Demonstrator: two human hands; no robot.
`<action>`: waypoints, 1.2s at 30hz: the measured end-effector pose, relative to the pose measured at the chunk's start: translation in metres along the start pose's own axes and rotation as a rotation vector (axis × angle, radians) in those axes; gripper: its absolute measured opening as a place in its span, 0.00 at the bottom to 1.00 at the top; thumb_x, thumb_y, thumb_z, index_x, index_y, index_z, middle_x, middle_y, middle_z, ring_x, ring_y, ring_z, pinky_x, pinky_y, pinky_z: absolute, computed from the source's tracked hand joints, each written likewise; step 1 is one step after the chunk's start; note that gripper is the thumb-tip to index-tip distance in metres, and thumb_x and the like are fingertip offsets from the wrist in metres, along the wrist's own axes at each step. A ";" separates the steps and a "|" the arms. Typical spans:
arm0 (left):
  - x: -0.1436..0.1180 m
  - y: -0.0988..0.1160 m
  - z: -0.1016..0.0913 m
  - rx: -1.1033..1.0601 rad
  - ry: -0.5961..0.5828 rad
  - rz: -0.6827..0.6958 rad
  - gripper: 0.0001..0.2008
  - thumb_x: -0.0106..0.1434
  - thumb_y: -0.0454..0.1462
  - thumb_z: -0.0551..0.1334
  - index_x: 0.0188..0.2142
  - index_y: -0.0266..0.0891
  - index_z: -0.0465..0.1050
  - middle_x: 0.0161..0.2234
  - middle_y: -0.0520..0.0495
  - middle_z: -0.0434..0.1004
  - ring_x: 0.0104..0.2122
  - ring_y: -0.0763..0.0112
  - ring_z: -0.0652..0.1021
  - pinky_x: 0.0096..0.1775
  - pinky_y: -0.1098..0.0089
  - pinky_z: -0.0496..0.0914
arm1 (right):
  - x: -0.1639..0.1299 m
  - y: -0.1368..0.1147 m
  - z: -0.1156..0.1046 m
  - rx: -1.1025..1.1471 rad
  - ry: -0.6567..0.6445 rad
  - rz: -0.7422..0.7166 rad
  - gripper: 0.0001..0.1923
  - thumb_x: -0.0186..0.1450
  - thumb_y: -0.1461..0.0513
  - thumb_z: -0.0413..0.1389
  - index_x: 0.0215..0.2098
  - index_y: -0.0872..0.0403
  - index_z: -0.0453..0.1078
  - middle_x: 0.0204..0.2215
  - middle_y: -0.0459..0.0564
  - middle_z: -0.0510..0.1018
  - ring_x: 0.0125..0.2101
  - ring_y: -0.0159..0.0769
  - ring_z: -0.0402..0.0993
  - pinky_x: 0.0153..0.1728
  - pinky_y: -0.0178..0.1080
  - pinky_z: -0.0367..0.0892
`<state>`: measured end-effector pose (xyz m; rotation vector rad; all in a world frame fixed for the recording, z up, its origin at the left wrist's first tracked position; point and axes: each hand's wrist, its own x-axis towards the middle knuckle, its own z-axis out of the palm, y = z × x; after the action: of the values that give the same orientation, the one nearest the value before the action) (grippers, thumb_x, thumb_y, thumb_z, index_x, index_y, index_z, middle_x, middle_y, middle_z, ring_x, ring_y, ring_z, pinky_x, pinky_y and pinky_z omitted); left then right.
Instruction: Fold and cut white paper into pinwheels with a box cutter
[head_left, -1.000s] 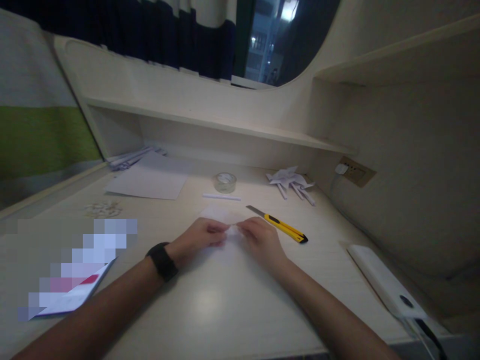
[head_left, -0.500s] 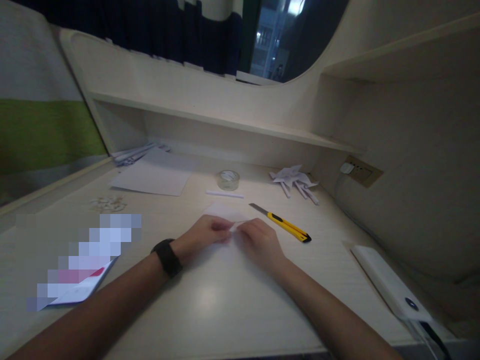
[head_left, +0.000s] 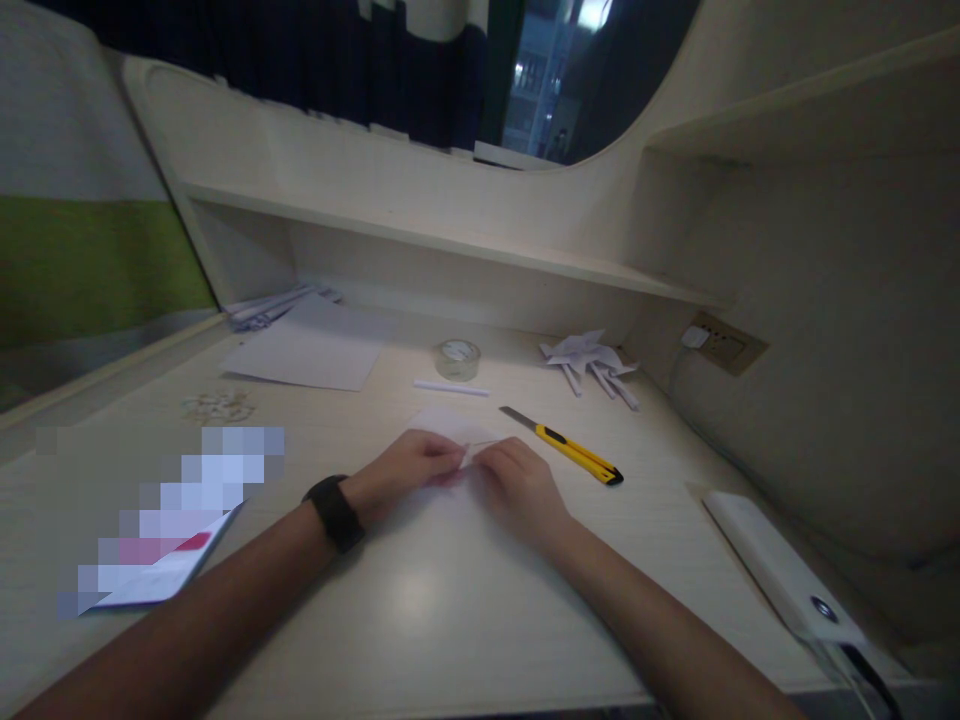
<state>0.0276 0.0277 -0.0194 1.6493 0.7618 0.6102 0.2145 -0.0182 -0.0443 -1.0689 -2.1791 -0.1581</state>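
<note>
A small white sheet of paper (head_left: 448,424) lies on the pale desk (head_left: 420,600) in front of me. My left hand (head_left: 405,470), with a black watch on its wrist, pinches the paper's near edge. My right hand (head_left: 517,485) pinches the same edge, and the fingertips of both hands meet over it. Much of the sheet is hidden under my hands. A yellow utility knife (head_left: 562,448) with its blade out lies just right of my right hand.
A roll of clear tape (head_left: 457,358) and a white paper stick (head_left: 451,388) lie behind the sheet. Folded paper pieces (head_left: 589,362) sit at the back right, larger sheets (head_left: 304,345) at the back left. A white power bank (head_left: 780,575) lies right, a booklet (head_left: 161,570) left.
My fingertips have drawn closer together over the paper's edge. The view has shifted slightly; nothing else on the desk moved.
</note>
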 end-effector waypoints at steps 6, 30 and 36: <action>0.000 -0.003 0.002 -0.039 0.005 -0.009 0.18 0.57 0.47 0.60 0.20 0.36 0.65 0.21 0.52 0.65 0.24 0.73 0.65 0.28 0.71 0.59 | -0.001 0.000 0.000 -0.014 -0.032 -0.014 0.12 0.57 0.71 0.52 0.38 0.55 0.70 0.33 0.53 0.75 0.35 0.40 0.68 0.38 0.41 0.67; 0.002 -0.011 0.002 0.117 0.080 0.083 0.14 0.57 0.43 0.60 0.21 0.35 0.69 0.20 0.53 0.64 0.23 0.73 0.64 0.27 0.72 0.56 | -0.001 0.000 0.003 -0.060 -0.032 -0.020 0.10 0.58 0.70 0.52 0.36 0.56 0.70 0.31 0.54 0.74 0.34 0.41 0.68 0.36 0.41 0.67; 0.003 -0.012 0.003 0.117 0.093 0.097 0.12 0.57 0.40 0.61 0.25 0.32 0.74 0.22 0.51 0.69 0.25 0.72 0.67 0.29 0.71 0.59 | -0.001 -0.002 0.002 -0.061 -0.019 0.004 0.09 0.59 0.70 0.52 0.36 0.56 0.70 0.32 0.54 0.74 0.35 0.41 0.68 0.38 0.41 0.67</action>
<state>0.0297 0.0293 -0.0321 1.7835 0.8009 0.7271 0.2125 -0.0192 -0.0462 -1.1126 -2.2020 -0.2141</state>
